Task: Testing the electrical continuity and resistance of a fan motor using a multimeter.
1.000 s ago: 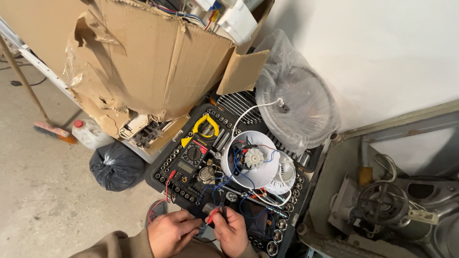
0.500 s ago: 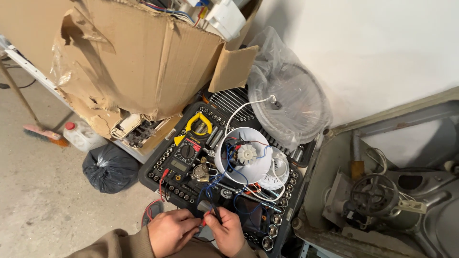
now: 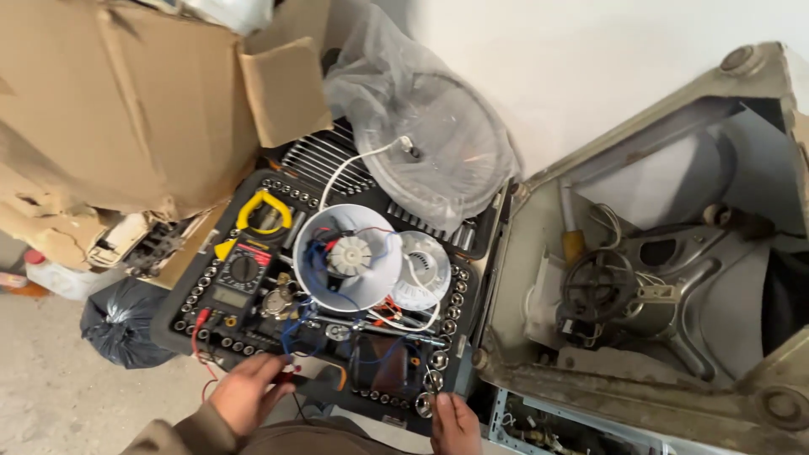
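Landmark: the open black socket-set case [image 3: 472,278] lying on the floor. The left hand [image 3: 244,389] rests at the case's near edge, fingers curled around a red test lead [image 3: 200,337] that runs up to the yellow-framed multimeter [image 3: 240,274] in the case's left half. The right hand [image 3: 453,421], at the near right corner, touches the case rim; whether it is grasping anything cannot be told. A white motor housing [image 3: 345,257] with blue and red wires sits at the case's centre. Judged good practice: pinch the lead by its insulated part and steady the case. Packaging: torn brown cardboard box [image 3: 126,109] left of and beyond the case; clear plastic bag over a fan grille [image 3: 438,143] behind it; knotted black bag [image 3: 118,324] to its left.
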